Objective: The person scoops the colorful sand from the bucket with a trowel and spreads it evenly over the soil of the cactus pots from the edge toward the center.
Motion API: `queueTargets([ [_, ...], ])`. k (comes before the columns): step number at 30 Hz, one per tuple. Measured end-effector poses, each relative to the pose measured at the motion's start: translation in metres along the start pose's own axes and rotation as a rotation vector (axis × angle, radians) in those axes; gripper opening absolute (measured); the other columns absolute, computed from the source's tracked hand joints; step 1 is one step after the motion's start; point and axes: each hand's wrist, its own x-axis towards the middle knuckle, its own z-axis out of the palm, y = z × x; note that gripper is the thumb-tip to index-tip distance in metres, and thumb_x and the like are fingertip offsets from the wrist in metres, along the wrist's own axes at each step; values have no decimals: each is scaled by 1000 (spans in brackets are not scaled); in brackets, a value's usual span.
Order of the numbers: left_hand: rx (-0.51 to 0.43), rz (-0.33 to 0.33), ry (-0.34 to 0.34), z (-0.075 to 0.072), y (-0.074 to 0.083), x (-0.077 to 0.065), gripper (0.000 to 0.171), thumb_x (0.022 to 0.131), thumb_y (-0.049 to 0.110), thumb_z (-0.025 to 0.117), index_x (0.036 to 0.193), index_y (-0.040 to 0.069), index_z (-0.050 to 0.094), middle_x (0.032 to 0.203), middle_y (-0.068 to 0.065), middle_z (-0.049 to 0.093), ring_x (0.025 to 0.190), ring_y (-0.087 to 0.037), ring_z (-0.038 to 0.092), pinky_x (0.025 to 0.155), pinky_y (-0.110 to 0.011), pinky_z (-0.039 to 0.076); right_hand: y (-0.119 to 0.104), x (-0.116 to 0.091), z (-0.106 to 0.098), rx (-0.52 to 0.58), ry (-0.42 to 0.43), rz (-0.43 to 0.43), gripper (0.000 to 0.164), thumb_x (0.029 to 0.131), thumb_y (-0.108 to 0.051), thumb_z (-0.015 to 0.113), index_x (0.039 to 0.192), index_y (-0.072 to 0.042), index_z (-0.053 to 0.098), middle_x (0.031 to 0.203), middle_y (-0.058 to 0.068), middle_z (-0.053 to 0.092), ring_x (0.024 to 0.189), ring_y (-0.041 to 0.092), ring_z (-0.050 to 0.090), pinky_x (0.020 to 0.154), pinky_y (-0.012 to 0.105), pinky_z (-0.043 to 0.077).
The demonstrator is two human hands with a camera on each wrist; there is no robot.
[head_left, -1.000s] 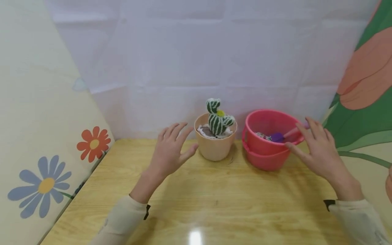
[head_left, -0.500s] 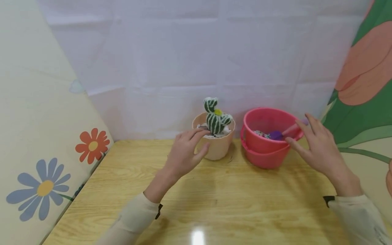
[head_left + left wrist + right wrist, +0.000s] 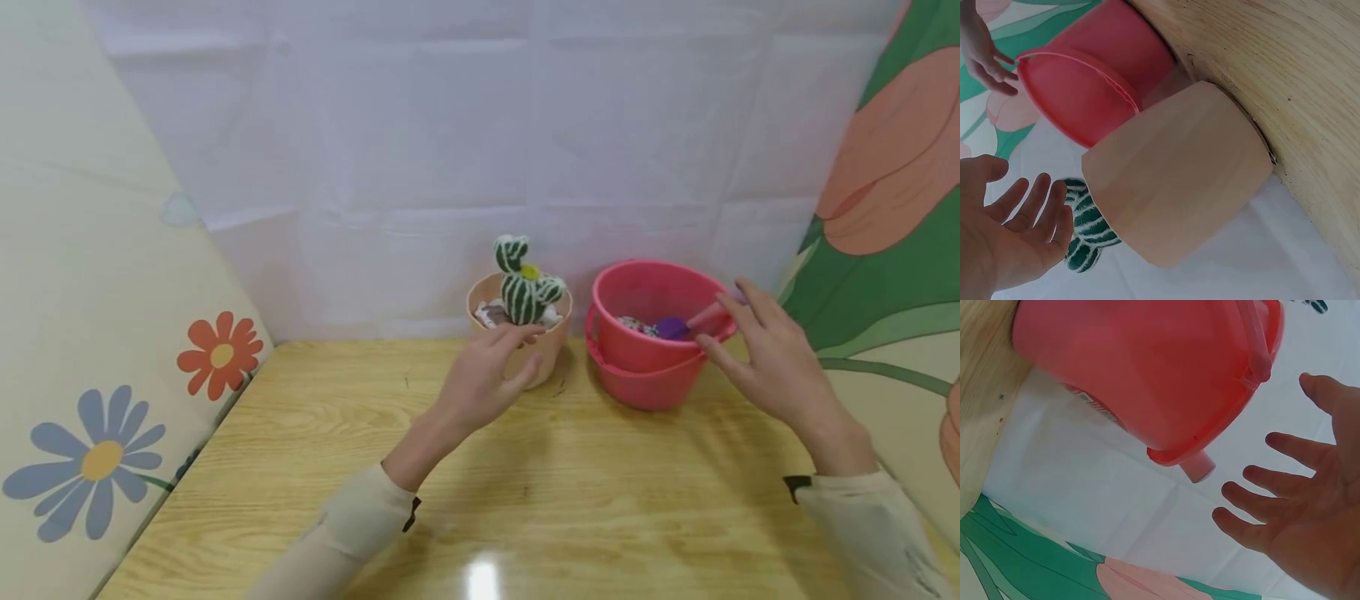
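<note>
In the head view my left hand (image 3: 480, 383), fingers loosely extended, is in front of a peach flowerpot (image 3: 551, 354). The left wrist view shows a gap between that hand (image 3: 1013, 231) and the pot (image 3: 1179, 175). A green and white knitted cactus (image 3: 522, 298) with a yellow flower stands in the pot. My right hand (image 3: 780, 367) hovers at the right of a pink bucket (image 3: 645, 379), holding nothing. Inside the bucket leans a toy shovel with a purple blade (image 3: 672, 328) and pink handle (image 3: 707, 315). In the right wrist view the handle tip (image 3: 1199, 467) is apart from my spread fingers.
Pot and bucket stand side by side at the back of a wooden table (image 3: 465, 508). Behind them hangs a creased white sheet (image 3: 420, 125). Flower-printed panels flank the table at left (image 3: 67, 275) and right. Small multicoloured bits (image 3: 636, 326) lie in the bucket.
My left hand has moved right, from beside the flowerpot to in front of it. The right hand has stayed nearly still by the bucket. The view has shifted slightly.
</note>
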Motion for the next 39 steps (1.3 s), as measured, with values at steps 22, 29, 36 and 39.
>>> queueTargets([
  [22, -164, -45, -50, 28, 6, 16, 28, 98, 14, 68, 125, 4, 66, 108, -3, 72, 95, -15, 67, 86, -29, 55, 10, 11, 5, 35, 14, 35, 68, 102, -37, 63, 153, 1, 40, 159, 29, 26, 140, 55, 26, 107, 77, 24],
  [29, -330, -114, -93, 41, 11, 21, 25, 99, 8, 65, 124, 4, 66, 95, -3, 70, 86, -12, 65, 77, -35, 59, 12, 14, 8, 45, 6, 54, 67, 101, -36, 64, 152, 1, 41, 159, 29, 27, 140, 55, 27, 101, 81, 30],
  [36, -513, -235, -124, 63, 24, 23, 29, 100, 8, 63, 128, 1, 63, 104, -11, 72, 92, -14, 67, 78, -24, 58, 14, 15, 9, 65, 1, 80, 65, 102, -35, 63, 152, 1, 40, 160, 28, 25, 141, 55, 25, 99, 82, 30],
  [39, -590, -313, -125, 70, 33, 24, 30, 100, 9, 63, 129, 1, 63, 107, -11, 72, 93, -14, 68, 80, -23, 58, 14, 16, 9, 83, -11, 103, 66, 103, -36, 61, 153, 0, 38, 161, 28, 22, 143, 54, 22, 99, 82, 29],
])
